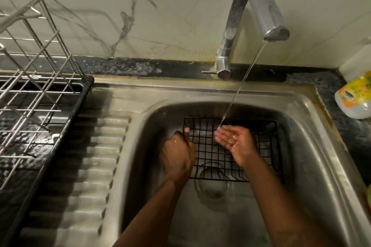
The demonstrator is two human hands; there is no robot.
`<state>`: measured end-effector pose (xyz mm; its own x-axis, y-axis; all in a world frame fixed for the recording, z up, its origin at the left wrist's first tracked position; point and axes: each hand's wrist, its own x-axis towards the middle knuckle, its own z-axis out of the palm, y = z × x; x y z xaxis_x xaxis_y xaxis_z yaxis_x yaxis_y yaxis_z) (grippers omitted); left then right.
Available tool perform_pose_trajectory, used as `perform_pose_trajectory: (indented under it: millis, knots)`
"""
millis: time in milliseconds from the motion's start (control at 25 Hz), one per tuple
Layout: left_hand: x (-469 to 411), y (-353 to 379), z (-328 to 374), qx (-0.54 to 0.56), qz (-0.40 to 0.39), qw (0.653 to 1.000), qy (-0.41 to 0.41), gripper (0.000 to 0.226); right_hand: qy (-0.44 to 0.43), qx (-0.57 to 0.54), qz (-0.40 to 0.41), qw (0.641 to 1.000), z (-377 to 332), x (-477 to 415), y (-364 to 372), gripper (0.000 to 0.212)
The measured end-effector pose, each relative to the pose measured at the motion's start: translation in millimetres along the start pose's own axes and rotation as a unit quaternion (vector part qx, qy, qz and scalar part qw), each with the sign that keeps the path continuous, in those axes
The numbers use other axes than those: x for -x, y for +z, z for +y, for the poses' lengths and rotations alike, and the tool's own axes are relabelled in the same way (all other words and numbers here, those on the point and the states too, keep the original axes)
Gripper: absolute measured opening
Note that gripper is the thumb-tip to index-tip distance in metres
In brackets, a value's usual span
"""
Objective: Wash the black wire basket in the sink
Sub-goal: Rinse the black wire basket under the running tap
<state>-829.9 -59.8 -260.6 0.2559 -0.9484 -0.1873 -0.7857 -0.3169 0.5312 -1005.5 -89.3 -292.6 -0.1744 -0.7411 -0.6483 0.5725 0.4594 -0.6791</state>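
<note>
The black wire basket lies in the steel sink, over the round drain. My left hand grips the basket's left rim, thumb over the top wire. Above the basket my right hand is held palm up and cupped, fingers relaxed. Water runs from the chrome tap and lands on the fingertips of that hand. The right hand covers part of the basket's middle.
A steel dish rack stands on a black tray at the left, beside the ribbed draining board. A dish soap pouch lies on the dark counter at the right. The drain shows below the basket.
</note>
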Motion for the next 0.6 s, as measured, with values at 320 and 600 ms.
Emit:
perform_pose_trajectory:
  millis: [320, 600]
  knots:
    - [-7.3, 9.5, -5.8, 0.033, -0.009, 0.999, -0.023, 0.059, 0.116, 0.189, -0.092, 0.971, 29.2, 19.6, 31.3, 0.026]
    - [-3.9, 7.2, -5.9, 0.067, 0.035, 0.997, -0.034, 0.049, -0.018, 0.052, 0.021, 0.998, 2.1, -3.9, -7.4, 0.024]
